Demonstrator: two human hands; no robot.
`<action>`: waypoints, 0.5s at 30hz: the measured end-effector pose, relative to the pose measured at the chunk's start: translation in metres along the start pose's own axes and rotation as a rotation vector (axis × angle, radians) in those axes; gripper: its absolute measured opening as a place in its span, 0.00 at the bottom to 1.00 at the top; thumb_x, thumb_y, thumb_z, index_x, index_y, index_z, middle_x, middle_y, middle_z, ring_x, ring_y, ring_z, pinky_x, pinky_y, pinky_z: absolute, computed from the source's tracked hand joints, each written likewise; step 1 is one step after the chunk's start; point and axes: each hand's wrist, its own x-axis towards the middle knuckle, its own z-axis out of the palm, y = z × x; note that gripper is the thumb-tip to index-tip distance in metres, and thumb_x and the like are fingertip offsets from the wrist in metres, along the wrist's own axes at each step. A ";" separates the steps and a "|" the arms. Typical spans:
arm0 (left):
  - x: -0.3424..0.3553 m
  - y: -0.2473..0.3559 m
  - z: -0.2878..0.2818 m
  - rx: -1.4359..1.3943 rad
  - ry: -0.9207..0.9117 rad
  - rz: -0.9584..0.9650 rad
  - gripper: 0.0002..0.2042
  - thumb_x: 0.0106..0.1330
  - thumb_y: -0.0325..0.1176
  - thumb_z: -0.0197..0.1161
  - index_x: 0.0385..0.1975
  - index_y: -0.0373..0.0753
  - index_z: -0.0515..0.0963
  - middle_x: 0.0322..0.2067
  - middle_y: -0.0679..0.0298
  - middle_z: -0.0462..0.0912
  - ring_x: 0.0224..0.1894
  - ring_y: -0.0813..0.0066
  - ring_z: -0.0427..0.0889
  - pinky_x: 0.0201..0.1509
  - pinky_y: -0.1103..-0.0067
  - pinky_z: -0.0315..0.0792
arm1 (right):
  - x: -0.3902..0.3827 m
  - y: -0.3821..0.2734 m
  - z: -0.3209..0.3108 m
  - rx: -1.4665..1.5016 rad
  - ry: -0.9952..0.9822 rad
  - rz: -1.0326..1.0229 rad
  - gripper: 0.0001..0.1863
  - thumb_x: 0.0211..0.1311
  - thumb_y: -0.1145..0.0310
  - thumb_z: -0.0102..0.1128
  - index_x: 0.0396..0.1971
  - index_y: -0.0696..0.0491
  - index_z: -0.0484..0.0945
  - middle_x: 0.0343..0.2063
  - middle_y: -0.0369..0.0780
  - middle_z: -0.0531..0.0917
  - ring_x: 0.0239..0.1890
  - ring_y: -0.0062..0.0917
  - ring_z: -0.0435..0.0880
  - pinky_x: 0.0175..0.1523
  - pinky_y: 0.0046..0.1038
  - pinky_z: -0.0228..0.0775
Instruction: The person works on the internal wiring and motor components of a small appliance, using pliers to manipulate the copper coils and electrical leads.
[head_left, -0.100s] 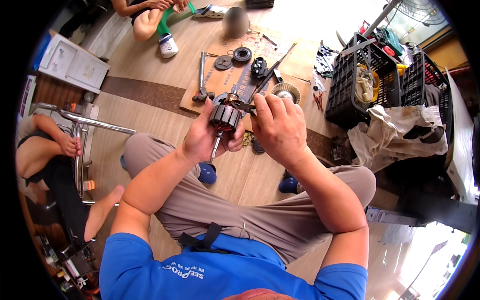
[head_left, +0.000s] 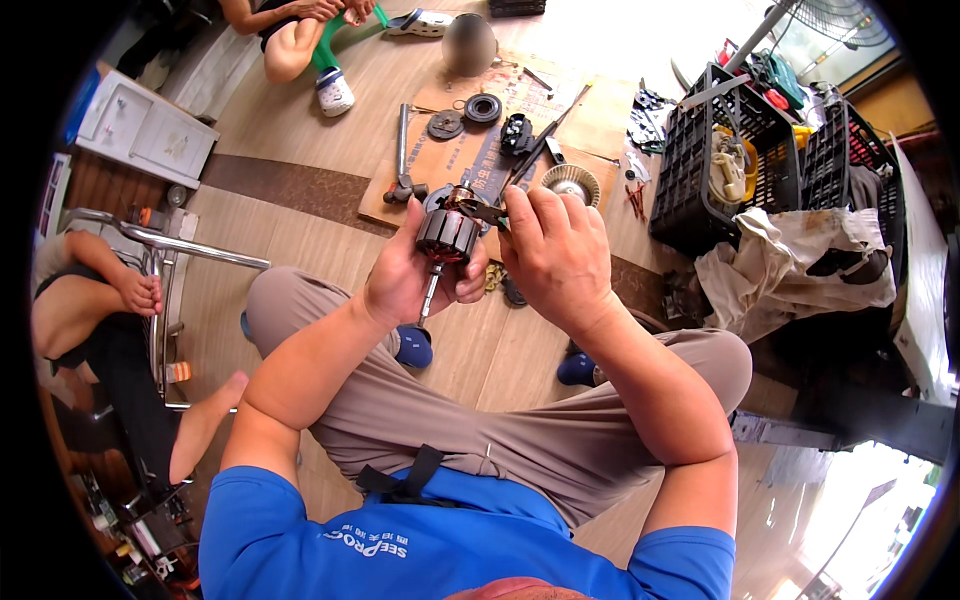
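Note:
My left hand (head_left: 392,275) is closed around a motor armature (head_left: 446,238), which has a slotted dark core, reddish windings and a steel shaft. The bare shaft points down toward my lap; the winding and commutator end faces away from me. In my closed right hand (head_left: 560,250) are what look like dark pliers (head_left: 484,211), their handles mostly covered by my fingers. Their narrow tip meets the armature at the far end, by the windings; whether it grips a wire is too small to tell. Both hands are raised in front of my knees.
Beyond my hands, cardboard (head_left: 600,115) bears a hammer (head_left: 402,150), a black ring (head_left: 483,108), a grey disc (head_left: 446,125) and a pale fan wheel (head_left: 570,184). Black crates (head_left: 672,205) and a stained cloth (head_left: 790,265) stand right. Other people sit at left and far left.

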 end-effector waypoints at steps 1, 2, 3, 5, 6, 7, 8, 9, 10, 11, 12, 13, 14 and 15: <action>0.000 0.000 0.000 -0.018 0.006 0.005 0.35 0.68 0.68 0.32 0.51 0.41 0.69 0.28 0.60 0.72 0.25 0.73 0.67 0.32 0.76 0.62 | 0.000 0.000 0.000 -0.002 0.000 0.002 0.18 0.52 0.68 0.57 0.45 0.56 0.76 0.34 0.38 0.76 0.33 0.29 0.75 0.36 0.31 0.64; 0.000 0.000 0.000 -0.016 0.006 0.003 0.35 0.68 0.68 0.32 0.51 0.41 0.69 0.28 0.60 0.72 0.25 0.73 0.67 0.32 0.76 0.62 | 0.001 0.000 -0.001 -0.002 0.003 0.010 0.19 0.52 0.68 0.57 0.45 0.56 0.76 0.34 0.39 0.76 0.34 0.30 0.75 0.36 0.31 0.64; 0.000 0.001 -0.001 -0.018 0.001 0.004 0.36 0.67 0.69 0.32 0.44 0.38 0.71 0.28 0.60 0.73 0.26 0.72 0.68 0.33 0.76 0.63 | 0.001 0.000 -0.001 -0.002 0.006 0.019 0.19 0.52 0.68 0.57 0.45 0.56 0.76 0.35 0.39 0.76 0.34 0.30 0.75 0.36 0.32 0.65; 0.000 0.002 -0.001 -0.020 -0.005 0.004 0.39 0.65 0.71 0.33 0.37 0.34 0.72 0.29 0.60 0.73 0.27 0.71 0.70 0.34 0.75 0.63 | 0.001 0.000 -0.002 -0.007 0.003 0.013 0.19 0.52 0.68 0.57 0.46 0.57 0.76 0.35 0.39 0.76 0.34 0.30 0.75 0.37 0.32 0.65; 0.000 0.002 -0.001 -0.016 -0.001 0.007 0.39 0.65 0.71 0.33 0.37 0.34 0.72 0.29 0.60 0.73 0.27 0.71 0.70 0.34 0.75 0.63 | 0.001 0.000 -0.002 -0.011 -0.002 0.006 0.19 0.52 0.68 0.57 0.46 0.57 0.76 0.35 0.39 0.76 0.34 0.30 0.75 0.37 0.32 0.65; 0.001 0.002 -0.001 -0.013 0.003 0.010 0.39 0.65 0.71 0.33 0.36 0.34 0.72 0.28 0.60 0.73 0.27 0.71 0.70 0.34 0.75 0.63 | 0.001 0.000 -0.002 -0.013 -0.002 0.008 0.19 0.52 0.68 0.57 0.46 0.57 0.76 0.35 0.39 0.76 0.34 0.30 0.75 0.37 0.32 0.65; 0.001 0.002 -0.001 -0.013 0.002 0.008 0.39 0.65 0.71 0.33 0.36 0.34 0.72 0.28 0.60 0.73 0.27 0.71 0.70 0.34 0.75 0.63 | 0.001 0.000 -0.001 -0.013 -0.002 0.005 0.19 0.52 0.68 0.56 0.46 0.57 0.76 0.35 0.39 0.76 0.34 0.30 0.75 0.37 0.32 0.65; 0.001 0.002 -0.001 -0.012 0.004 0.007 0.39 0.65 0.71 0.33 0.36 0.34 0.72 0.29 0.60 0.73 0.27 0.71 0.70 0.34 0.75 0.63 | 0.000 0.000 -0.001 -0.014 -0.002 0.002 0.20 0.52 0.68 0.56 0.46 0.57 0.76 0.36 0.39 0.76 0.34 0.30 0.75 0.37 0.32 0.65; 0.001 0.002 -0.001 -0.012 0.006 0.005 0.39 0.65 0.71 0.33 0.37 0.34 0.72 0.29 0.60 0.73 0.27 0.71 0.70 0.34 0.75 0.63 | -0.001 0.000 -0.001 -0.014 -0.002 0.004 0.20 0.52 0.68 0.56 0.46 0.57 0.76 0.36 0.39 0.76 0.34 0.30 0.75 0.37 0.32 0.65; 0.001 0.002 -0.002 -0.011 0.006 0.004 0.39 0.65 0.71 0.33 0.37 0.34 0.72 0.29 0.60 0.73 0.27 0.71 0.70 0.34 0.75 0.63 | -0.002 -0.001 -0.002 -0.021 -0.037 0.023 0.22 0.50 0.67 0.61 0.48 0.56 0.75 0.37 0.39 0.76 0.36 0.30 0.75 0.38 0.32 0.65; 0.002 0.002 -0.004 0.003 -0.011 0.007 0.39 0.65 0.71 0.33 0.37 0.34 0.72 0.29 0.60 0.73 0.27 0.71 0.70 0.34 0.75 0.63 | -0.002 -0.001 -0.002 -0.027 -0.072 0.042 0.26 0.47 0.67 0.65 0.49 0.54 0.74 0.39 0.38 0.77 0.38 0.30 0.76 0.40 0.32 0.66; 0.002 0.002 -0.004 0.017 -0.028 0.011 0.39 0.65 0.71 0.33 0.37 0.34 0.72 0.29 0.60 0.73 0.27 0.71 0.70 0.34 0.75 0.63 | -0.002 -0.001 -0.002 -0.026 -0.071 0.044 0.26 0.47 0.67 0.65 0.49 0.54 0.74 0.39 0.38 0.77 0.38 0.30 0.76 0.40 0.32 0.66; 0.002 0.001 -0.004 0.016 -0.032 0.011 0.39 0.65 0.71 0.33 0.37 0.34 0.72 0.29 0.60 0.73 0.27 0.71 0.70 0.34 0.75 0.63 | -0.003 -0.001 -0.002 -0.031 -0.075 0.040 0.25 0.47 0.67 0.65 0.49 0.54 0.74 0.39 0.38 0.77 0.38 0.29 0.76 0.40 0.32 0.66; 0.002 0.001 -0.003 0.003 -0.017 0.014 0.39 0.65 0.71 0.33 0.38 0.34 0.72 0.29 0.60 0.73 0.28 0.71 0.70 0.34 0.75 0.63 | -0.003 -0.001 -0.002 -0.036 -0.078 0.036 0.25 0.47 0.67 0.65 0.49 0.54 0.74 0.39 0.39 0.77 0.38 0.29 0.76 0.40 0.32 0.66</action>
